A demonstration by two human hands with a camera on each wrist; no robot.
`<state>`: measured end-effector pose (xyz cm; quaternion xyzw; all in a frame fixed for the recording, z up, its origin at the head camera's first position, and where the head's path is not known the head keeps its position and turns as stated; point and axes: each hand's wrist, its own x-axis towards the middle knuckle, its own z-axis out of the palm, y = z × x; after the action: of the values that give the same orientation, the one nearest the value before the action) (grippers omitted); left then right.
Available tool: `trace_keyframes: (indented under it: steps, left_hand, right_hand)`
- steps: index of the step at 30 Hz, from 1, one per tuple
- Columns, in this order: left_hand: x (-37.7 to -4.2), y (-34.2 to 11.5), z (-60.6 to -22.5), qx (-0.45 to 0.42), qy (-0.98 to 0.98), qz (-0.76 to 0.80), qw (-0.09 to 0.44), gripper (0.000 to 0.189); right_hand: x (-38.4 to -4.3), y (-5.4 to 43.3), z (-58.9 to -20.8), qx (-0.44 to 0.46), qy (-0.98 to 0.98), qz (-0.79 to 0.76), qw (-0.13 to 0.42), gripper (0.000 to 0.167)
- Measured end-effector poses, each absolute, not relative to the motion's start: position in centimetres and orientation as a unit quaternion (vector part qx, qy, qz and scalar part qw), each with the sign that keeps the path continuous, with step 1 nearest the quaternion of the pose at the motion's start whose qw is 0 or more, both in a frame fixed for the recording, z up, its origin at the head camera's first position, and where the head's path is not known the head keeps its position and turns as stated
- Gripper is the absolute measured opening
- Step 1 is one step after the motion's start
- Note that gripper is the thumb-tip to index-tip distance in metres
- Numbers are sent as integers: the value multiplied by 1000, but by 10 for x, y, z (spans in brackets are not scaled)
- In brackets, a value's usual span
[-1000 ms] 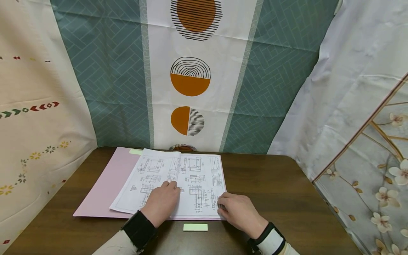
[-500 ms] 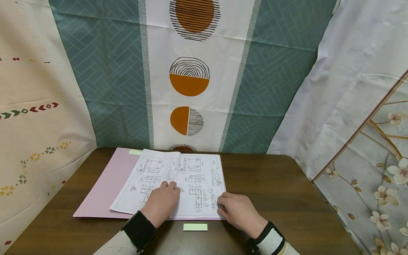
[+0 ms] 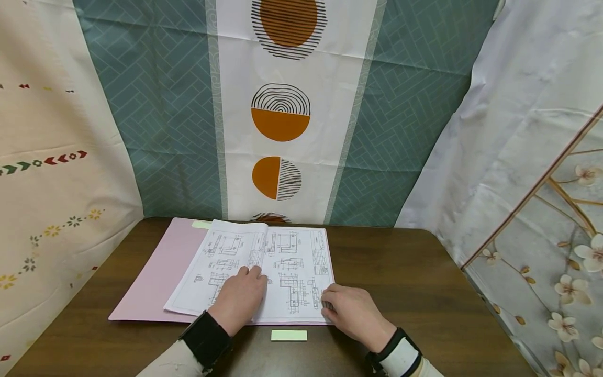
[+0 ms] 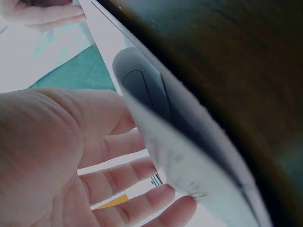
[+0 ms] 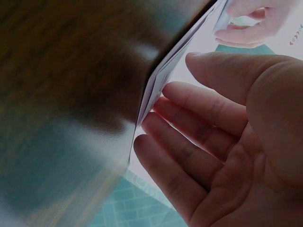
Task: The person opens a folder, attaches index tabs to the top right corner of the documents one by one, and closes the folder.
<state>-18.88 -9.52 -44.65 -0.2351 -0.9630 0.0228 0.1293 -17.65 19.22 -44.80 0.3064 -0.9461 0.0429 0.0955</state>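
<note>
In the head view, a booklet of technical drawings lies spread in a pink folder (image 3: 157, 277). My left hand (image 3: 241, 299) rests across the left page (image 3: 195, 288), its fingertips near the fold. The left wrist view has the fingers (image 4: 128, 177) nearly straight against the paper, which bulges into a curl at its lower edge. At the right border of the right page (image 3: 308, 256) is my right hand (image 3: 354, 313), fingers (image 5: 203, 109) slightly bent and touching the page edge, thumb apart from them in the right wrist view. Nothing is pinched by that hand.
A pale green sticky strip (image 3: 289, 335) lies on the brown table (image 3: 400, 262) just below the booklet. A second green strip (image 3: 201, 224) is on the folder's top edge. Patterned curtains (image 3: 424, 104) hang behind the table and on both sides.
</note>
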Motion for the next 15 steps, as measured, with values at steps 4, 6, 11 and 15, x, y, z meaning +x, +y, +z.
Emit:
trace_keyframes:
  steps: [4,6,11,15]
  left_hand:
    - [-188,-94,-444,-237,-958,32,157,20]
    - [-187,-94,-442,-241,-955,34,171,18]
    - [-183,-91,-436,-262,-945,31,196,20]
    - [-177,-86,-433,-300,-932,1,204,20]
  right_hand:
    - [-176,192,-447,305,-946,44,96,11]
    - [-177,192,-447,306,-946,45,97,11]
    - [-176,192,-448,308,-945,49,101,11]
    - [-176,192,-448,309,-944,50,103,12]
